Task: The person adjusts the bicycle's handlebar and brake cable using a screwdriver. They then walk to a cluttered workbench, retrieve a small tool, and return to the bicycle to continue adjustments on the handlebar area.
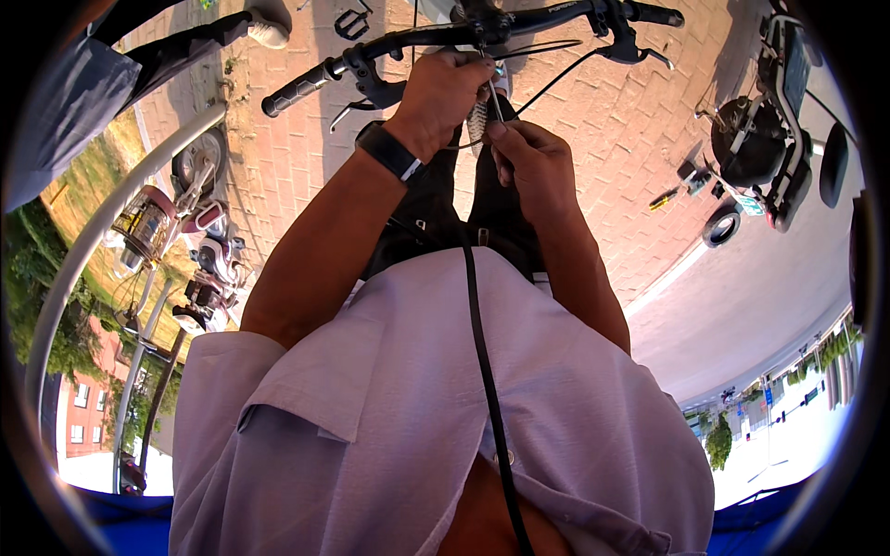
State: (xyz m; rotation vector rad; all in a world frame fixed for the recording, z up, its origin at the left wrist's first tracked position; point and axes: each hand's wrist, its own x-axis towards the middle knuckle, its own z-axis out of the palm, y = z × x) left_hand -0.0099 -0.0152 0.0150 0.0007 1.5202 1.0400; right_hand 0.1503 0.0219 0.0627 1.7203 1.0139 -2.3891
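Near the black handlebar (417, 37), both hands (440, 100) (535, 165) curled, pinching thin grey strand (495, 98)

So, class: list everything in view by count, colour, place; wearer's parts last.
Handlebar: 1, black, top centre
Brake levers: 2, black, on handlebar
Thin rod: 1, silvery, between hands
Pedal: 1, black, top
Bystander's shoe: 1, pale, top left
Rail: 1, grey, left
Parked two-wheelers: at least 3, mixed, both sides
Small object: 1, yellow-black, right paving
Paving: 1 area, tan, top
Building: 1, reddish, lower left
Trees: several, green, both edges
Cord: 1, black, over shirt
Wristband: 1, black, left wrist
Shirt: 1, pale, centre
Trousers: 1 pair, black, centre
Left hand: 1, bare, near handlebar
Right hand: 1, bare, at rod
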